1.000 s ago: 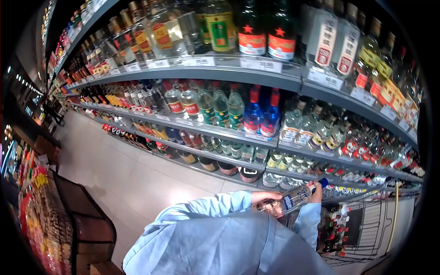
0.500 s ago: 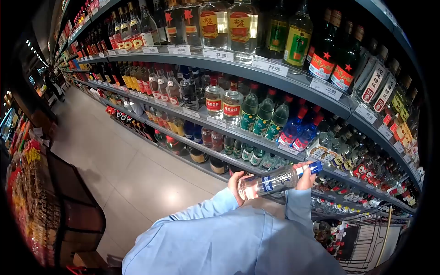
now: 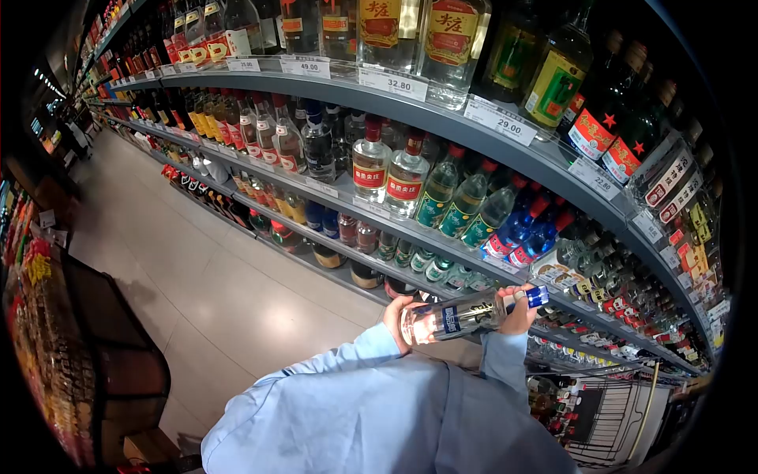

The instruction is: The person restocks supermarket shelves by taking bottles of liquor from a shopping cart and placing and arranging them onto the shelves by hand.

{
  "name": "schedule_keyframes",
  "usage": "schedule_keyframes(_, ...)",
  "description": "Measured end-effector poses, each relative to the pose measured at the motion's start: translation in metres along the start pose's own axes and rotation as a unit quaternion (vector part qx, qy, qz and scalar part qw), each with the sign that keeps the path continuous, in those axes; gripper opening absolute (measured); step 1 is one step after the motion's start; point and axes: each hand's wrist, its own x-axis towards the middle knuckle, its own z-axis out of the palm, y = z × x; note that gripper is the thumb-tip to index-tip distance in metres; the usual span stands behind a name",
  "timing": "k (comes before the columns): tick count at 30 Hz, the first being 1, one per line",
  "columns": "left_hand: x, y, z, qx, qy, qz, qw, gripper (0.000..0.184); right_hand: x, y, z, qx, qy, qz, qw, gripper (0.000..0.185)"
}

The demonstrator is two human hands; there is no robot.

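The left hand (image 3: 395, 322) gripped the base of a clear bottle (image 3: 452, 319), while the right hand (image 3: 516, 311) closed around its neck. The bottle lay nearly level in front of the shelving (image 3: 316, 87), near a shopping cart (image 3: 612, 411) also beside the shelving.

Bottle (image 3: 452, 319) before shelves (image 3: 335, 88), cart (image 3: 612, 411) right

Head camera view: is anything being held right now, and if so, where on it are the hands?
Yes, a clear bottle: the left hand holds its base end, the right hand its neck, just below the blue cap.
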Motion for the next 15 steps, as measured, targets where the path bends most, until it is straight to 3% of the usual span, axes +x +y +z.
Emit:
schedule_keyframes(4, 0.013, 0.015, 0.012, 0.013, -0.059, -0.004, 0.998, 0.042, 0.022, -0.001, 0.004, -0.011, 0.021, 0.019, 1.0, 0.012)
schedule_keyframes(11, 0.016, 0.05, 0.026, 0.035, -0.02, 0.088, 0.995, 0.039, 0.051, 0.024, 0.036, 0.057, -0.064, -0.038, 0.996, 0.01)
schedule_keyframes(15, 0.005, 0.069, 0.027, 0.007, -0.035, 0.104, 0.994, 0.038, 0.047, 0.025, 0.075, 0.004, -0.079, -0.052, 0.996, 0.013)
